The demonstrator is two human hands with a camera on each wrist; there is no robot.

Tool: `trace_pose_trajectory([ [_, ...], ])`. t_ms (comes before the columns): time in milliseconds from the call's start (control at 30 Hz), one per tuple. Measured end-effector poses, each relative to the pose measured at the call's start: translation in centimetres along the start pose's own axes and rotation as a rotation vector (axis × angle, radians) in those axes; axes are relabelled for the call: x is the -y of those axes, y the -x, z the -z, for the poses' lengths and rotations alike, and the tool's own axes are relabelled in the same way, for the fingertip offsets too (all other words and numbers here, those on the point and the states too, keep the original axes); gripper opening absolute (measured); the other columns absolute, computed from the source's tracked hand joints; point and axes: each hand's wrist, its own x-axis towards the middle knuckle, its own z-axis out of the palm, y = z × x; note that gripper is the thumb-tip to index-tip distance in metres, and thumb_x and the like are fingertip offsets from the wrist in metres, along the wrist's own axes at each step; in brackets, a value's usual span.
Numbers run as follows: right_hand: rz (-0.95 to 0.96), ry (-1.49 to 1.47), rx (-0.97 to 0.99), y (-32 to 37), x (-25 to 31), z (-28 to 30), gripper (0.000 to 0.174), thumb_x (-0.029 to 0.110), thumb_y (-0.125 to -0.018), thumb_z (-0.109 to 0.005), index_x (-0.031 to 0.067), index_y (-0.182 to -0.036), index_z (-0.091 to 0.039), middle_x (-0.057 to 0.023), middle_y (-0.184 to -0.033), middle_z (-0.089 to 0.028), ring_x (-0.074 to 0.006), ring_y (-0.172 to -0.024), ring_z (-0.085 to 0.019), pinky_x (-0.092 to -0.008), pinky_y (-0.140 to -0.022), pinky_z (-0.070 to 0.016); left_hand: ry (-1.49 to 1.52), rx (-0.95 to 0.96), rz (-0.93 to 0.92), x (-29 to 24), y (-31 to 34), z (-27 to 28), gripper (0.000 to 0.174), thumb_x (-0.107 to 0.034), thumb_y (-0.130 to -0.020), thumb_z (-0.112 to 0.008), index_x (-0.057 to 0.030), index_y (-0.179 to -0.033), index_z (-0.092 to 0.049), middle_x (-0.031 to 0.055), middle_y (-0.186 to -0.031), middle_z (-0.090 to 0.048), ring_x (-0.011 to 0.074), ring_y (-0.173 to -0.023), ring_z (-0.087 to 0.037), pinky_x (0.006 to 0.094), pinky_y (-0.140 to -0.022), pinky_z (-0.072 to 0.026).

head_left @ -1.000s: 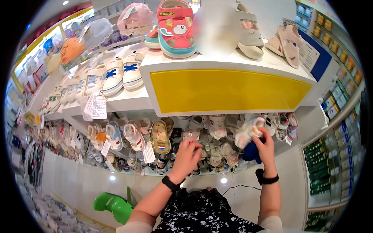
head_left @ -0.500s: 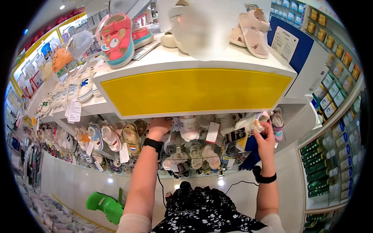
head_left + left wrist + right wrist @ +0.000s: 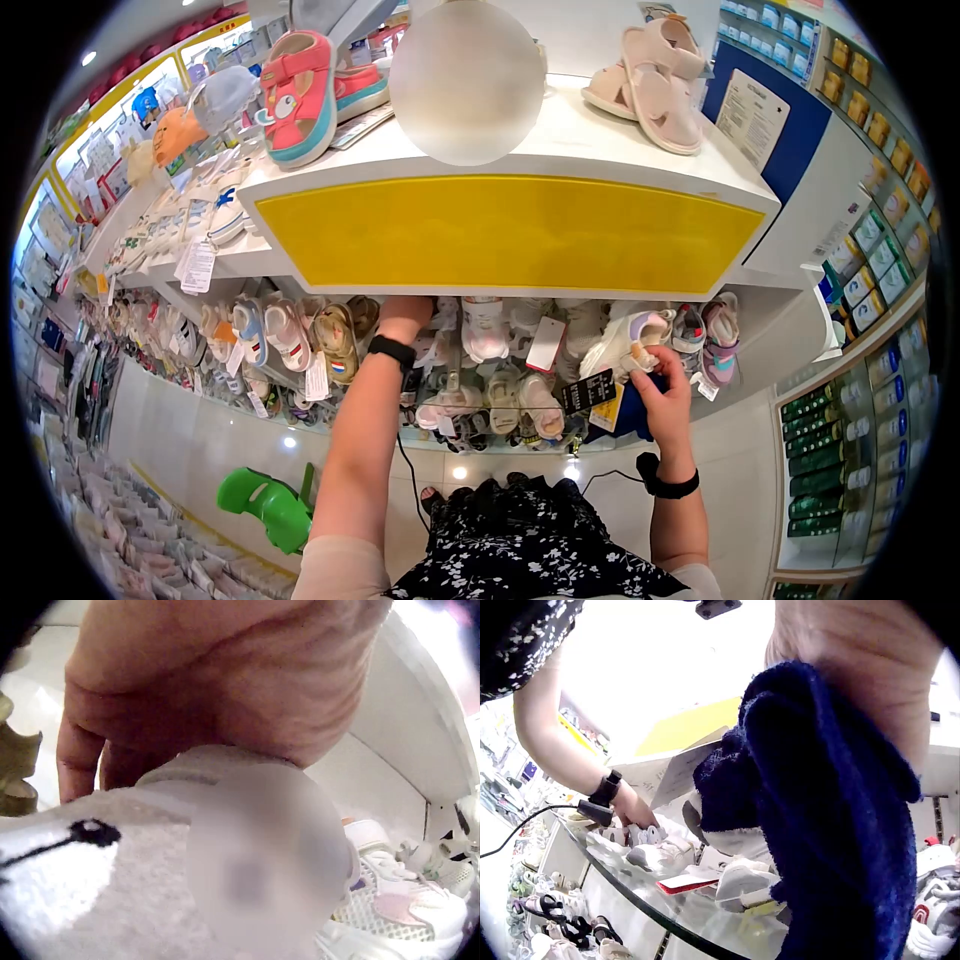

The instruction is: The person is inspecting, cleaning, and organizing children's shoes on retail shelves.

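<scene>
My left hand [image 3: 405, 318] reaches under the counter among the shoes, its fingertips hidden. In the left wrist view, the hand [image 3: 217, 682] is over a pale fuzzy shoe [image 3: 150, 862] with a black-and-white pattern; whether it grips anything cannot be told. My right hand [image 3: 665, 400] holds a dark blue cloth [image 3: 628, 412] and pinches a white shoe [image 3: 622, 345] at its opening; a black tag [image 3: 588, 391] hangs beside it. In the right wrist view, the blue cloth [image 3: 832, 825] bunches below the palm and covers much of the shoe.
Above the hands juts the white counter with its yellow front panel [image 3: 510, 235]; sandals [image 3: 660, 85] and a pink shoe [image 3: 302, 100] stand on top. Glass shelves [image 3: 660, 922] hold rows of shoes. A green chair [image 3: 268, 505] is on the floor at lower left.
My left hand has moved left and in under the counter. My right hand has kept the shoe and the blue cloth; the black tag has come into view. The head view has shifted right.
</scene>
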Motion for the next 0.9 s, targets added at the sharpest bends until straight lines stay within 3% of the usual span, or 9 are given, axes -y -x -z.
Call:
trace_pose_trajectory([
  [33, -0.011, -0.029, 0.014, -0.1, 0.5, -0.1, 0.034, 0.006, -0.078, -0.070, 0.0042, -0.110, -0.058, 0.0010, -0.089, -0.053, -0.0099, -0.082, -0.046, -0.0229, -0.077, -0.0395, -0.037, -0.003, -0.106, 0.2, 0.2, 0.6, 0.026, -0.016, -0.087, -0.050, -0.0046, -0.106, -0.062, 0.0225, -0.109, -0.061, 0.0423, -0.099, -0.057, 0.0505, -0.079, -0.0479],
  [133, -0.026, -0.105, -0.041, -0.7, 0.2, -0.2, 0.035, 0.004, -0.080, -0.068, 0.0032, -0.113, -0.055, -0.0004, -0.091, -0.057, -0.0099, -0.085, -0.051, -0.0236, -0.078, -0.0423, 0.133, -0.001, 0.193, -2.9, 3.4, 5.1, 0.023, -0.018, -0.082, -0.054, -0.0023, -0.095, -0.065, 0.0243, -0.094, -0.064, 0.0429, -0.089, -0.060, 0.0491, -0.077, -0.0486],
  [233, -0.104, -0.407, -0.090, -2.4, 0.9, -0.8, 0.032, 0.004, -0.085, -0.064, 0.0018, -0.114, -0.052, -0.0016, -0.092, -0.060, -0.0094, -0.086, -0.056, -0.0222, -0.079, -0.0439, 0.460, -0.178, 0.166, -4.6, 6.9, 7.7, 0.029, -0.009, -0.082, -0.054, 0.0005, -0.109, -0.056, 0.0244, -0.097, -0.064, 0.0430, -0.093, -0.059, 0.0443, -0.079, -0.0486],
  [367, -0.077, -0.114, -0.208, -5.1, -2.1, -1.3, 0.034, 0.012, -0.086, -0.065, 0.0005, -0.115, -0.052, -0.0010, -0.084, -0.057, -0.0086, -0.077, -0.051, -0.0231, -0.070, -0.0415, 1.023, -0.063, 0.249, -4.8, 11.0, 6.9, 0.022, -0.006, -0.081, -0.063, -0.0020, -0.102, -0.055, 0.0078, -0.088, -0.065, 0.0164, -0.081, -0.061, 0.0283, -0.073, -0.0474],
  [500, 0.022, 0.368, -0.236, -6.2, -2.3, -2.6, 0.039, 0.026, -0.086, -0.064, 0.0004, -0.113, -0.055, -0.0170, -0.086, -0.065, -0.0322, -0.080, -0.062, -0.0382, -0.072, -0.0474, 0.922, -0.018, 0.342, -6.4, 15.4, 8.1, 0.022, -0.006, -0.080, -0.064, -0.0033, -0.100, -0.055, 0.0038, -0.085, -0.062, 0.0103, -0.079, -0.056, 0.0250, -0.072, -0.0455],
  [600, -0.040, 0.573, -0.166, -7.5, -0.9, -2.6, 0.039, 0.033, -0.086, -0.063, 0.0016, -0.109, -0.058, -0.0223, -0.094, -0.067, -0.0402, -0.092, -0.062, -0.0439, -0.077, -0.0478, 1.030, 0.066, 0.423, -6.5, 18.7, 8.4, 0.024, -0.007, -0.080, -0.065, -0.0046, -0.102, -0.056, 0.0034, -0.085, -0.063, 0.0099, -0.078, -0.055, 0.0251, -0.071, -0.0456],
  [700, -0.022, 0.402, -0.180, -7.7, -0.2, -2.8, 0.035, 0.024, -0.089, -0.061, -0.0024, -0.111, -0.053, -0.0202, -0.096, -0.067, -0.0356, -0.089, -0.063, -0.0387, -0.079, -0.0469, 0.946, 0.136, 0.436, -6.6, 21.3, 10.1, 0.027, -0.011, -0.079, -0.067, -0.0047, -0.103, -0.055, 0.0032, -0.086, -0.062, 0.0105, -0.078, -0.055, 0.0259, -0.072, -0.0464],
  [833, 0.062, 0.133, -0.145, -4.8, 0.8, -2.5, 0.022, 0.019, -0.093, -0.057, 0.0015, -0.105, -0.055, -0.0025, -0.088, -0.059, -0.0109, -0.079, -0.050, -0.0240, -0.075, -0.0416, 1.048, 0.169, 0.443, -5.8, 23.5, 12.1, 0.034, -0.006, -0.078, -0.070, -0.0079, -0.107, -0.054, -0.0029, -0.091, -0.059, 0.0068, -0.081, -0.056, 0.0232, -0.071, -0.0463],
  [900, -0.226, -0.256, 0.009, -2.4, 2.7, -3.3, 0.019, 0.018, -0.092, -0.057, 0.0050, -0.106, -0.056, -0.0018, -0.089, -0.058, -0.0104, -0.080, -0.051, -0.0227, -0.076, -0.0413, 1.110, 0.187, 0.495, -5.6, 24.1, 13.3, 0.034, -0.004, -0.078, -0.069, -0.0073, -0.108, -0.053, -0.0025, -0.092, -0.060, 0.0069, -0.082, -0.056, 0.0233, -0.073, -0.0467],
])
